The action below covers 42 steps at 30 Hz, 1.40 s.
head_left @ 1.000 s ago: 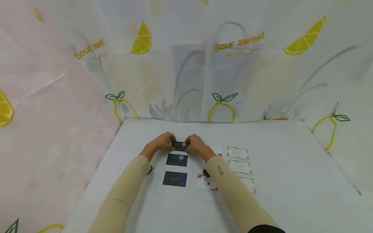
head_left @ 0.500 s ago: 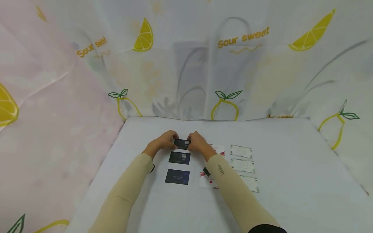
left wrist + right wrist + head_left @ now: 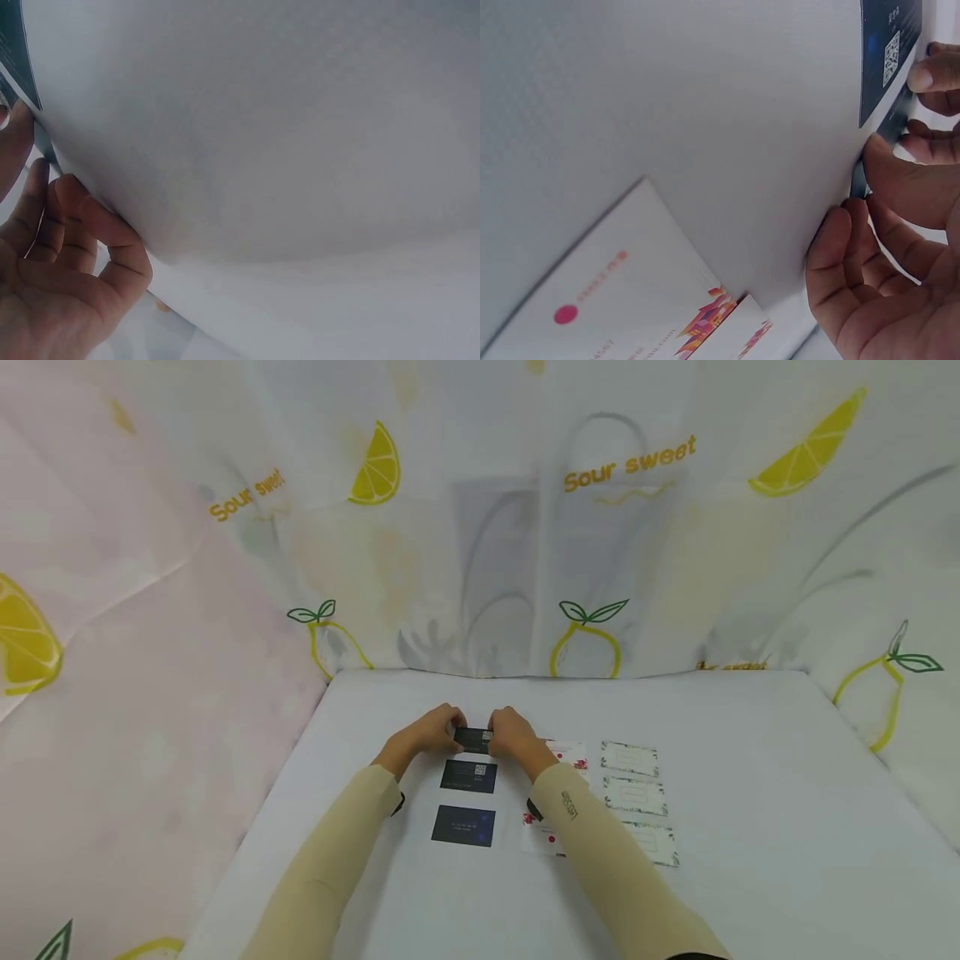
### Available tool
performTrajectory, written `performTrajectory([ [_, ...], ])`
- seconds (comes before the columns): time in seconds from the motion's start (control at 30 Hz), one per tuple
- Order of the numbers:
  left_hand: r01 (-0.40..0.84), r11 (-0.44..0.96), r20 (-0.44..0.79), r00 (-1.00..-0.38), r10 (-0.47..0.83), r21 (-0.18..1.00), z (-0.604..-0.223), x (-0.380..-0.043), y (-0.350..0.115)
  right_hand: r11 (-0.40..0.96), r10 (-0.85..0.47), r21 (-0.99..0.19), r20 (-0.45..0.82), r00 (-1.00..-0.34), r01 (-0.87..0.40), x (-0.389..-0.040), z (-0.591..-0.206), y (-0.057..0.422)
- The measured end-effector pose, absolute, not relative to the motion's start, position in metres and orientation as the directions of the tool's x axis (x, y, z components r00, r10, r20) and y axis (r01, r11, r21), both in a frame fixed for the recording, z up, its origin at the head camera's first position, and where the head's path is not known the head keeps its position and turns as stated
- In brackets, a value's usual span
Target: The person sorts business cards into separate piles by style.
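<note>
1. Displacement since one second ago: the whole scene sits slightly further right in the head view; left hand [image 3: 437, 729], right hand [image 3: 513, 732] and held dark card [image 3: 472, 741] keep their places on the surface [image 3: 750, 760].
2. Left grip: thumb and fingers curled, nearly closed, pinching the held dark card at its left end.
3. Right grip: nearly closed, thumb against fingers, pinching the right end.
4. Held dark card: short of the surface's far edge, nearer its far left corner than its far right. Contact with the surface cannot be told.
5. Middle dark card [image 3: 468, 776]: flat, just nearer the surface's near edge. Near dark card [image 3: 463, 826]: next in the same column.
6. Far red-marked card [image 3: 568, 752] and near red-marked card [image 3: 540, 837]: toward the surface's right edge, partly hidden by the right sleeve [image 3: 600, 852].
7. Far bordered card [image 3: 630, 758], middle bordered card [image 3: 635, 796] and near bordered card [image 3: 654, 842]: the column closest to the right edge.
8. Lemon-print backdrop [image 3: 495, 552]: behind the far edge.
</note>
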<state>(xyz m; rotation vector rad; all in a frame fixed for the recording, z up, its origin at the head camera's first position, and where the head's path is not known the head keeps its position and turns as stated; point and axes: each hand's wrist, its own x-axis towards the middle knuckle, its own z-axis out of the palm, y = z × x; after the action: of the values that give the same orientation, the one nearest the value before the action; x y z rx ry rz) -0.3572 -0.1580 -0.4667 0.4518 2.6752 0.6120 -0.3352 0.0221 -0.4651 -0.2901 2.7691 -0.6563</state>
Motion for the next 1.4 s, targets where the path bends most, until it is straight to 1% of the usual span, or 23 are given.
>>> performTrajectory([
  [0.13, 0.255, 0.840, -0.224, -0.890, 0.397, 0.479, -0.466, -0.357, -0.158, 0.874, -0.245, -0.464, -0.161, -0.956, -0.146, -0.334, -0.465, 0.023],
  [0.27, 0.273, 0.835, -0.218, -0.884, 0.414, 0.478, -0.463, -0.359, -0.163, 0.868, -0.275, -0.463, -0.146, -0.950, -0.180, -0.338, -0.465, 0.020],
  [0.43, 0.254, 0.820, -0.235, -0.877, 0.419, 0.513, -0.457, -0.363, -0.166, 0.878, -0.272, -0.451, -0.198, -0.942, -0.159, -0.348, -0.460, 0.020],
  [0.5, 0.245, 0.815, -0.236, -0.878, 0.417, 0.525, -0.455, -0.363, -0.165, 0.882, -0.284, -0.440, -0.211, -0.935, -0.168, -0.357, -0.464, 0.022],
  [0.6, 0.242, 0.807, -0.229, -0.880, 0.416, 0.538, -0.457, -0.362, -0.163, 0.887, -0.287, -0.431, -0.231, -0.930, -0.166, -0.361, -0.466, 0.023],
  [0.77, 0.223, 0.803, -0.247, -0.877, 0.413, 0.553, -0.463, -0.360, -0.162, 0.886, -0.274, -0.439, -0.243, -0.931, -0.146, -0.348, -0.463, 0.023],
  [0.93, 0.200, 0.809, -0.277, -0.871, 0.405, 0.553, -0.468, -0.358, -0.165, 0.884, -0.278, -0.442, -0.230, -0.933, -0.154, -0.340, -0.465, 0.024],
  [1.07, 0.178, 0.805, -0.293, -0.869, 0.398, 0.567, -0.470, -0.359, -0.166, 0.877, -0.276, -0.457, -0.223, -0.935, -0.150, -0.340, -0.465, 0.025],
  [1.23, 0.196, 0.806, -0.278, -0.871, 0.404, 0.559, -0.471, -0.360, -0.165, 0.864, -0.297, -0.476, -0.227, -0.927, -0.160, -0.343, -0.464, 0.027],
  [1.4, 0.187, 0.811, -0.279, -0.876, 0.393, 0.555, -0.468, -0.358, -0.163, 0.862, -0.301, -0.479, -0.223, -0.927, -0.165, -0.344, -0.466, 0.027],
])
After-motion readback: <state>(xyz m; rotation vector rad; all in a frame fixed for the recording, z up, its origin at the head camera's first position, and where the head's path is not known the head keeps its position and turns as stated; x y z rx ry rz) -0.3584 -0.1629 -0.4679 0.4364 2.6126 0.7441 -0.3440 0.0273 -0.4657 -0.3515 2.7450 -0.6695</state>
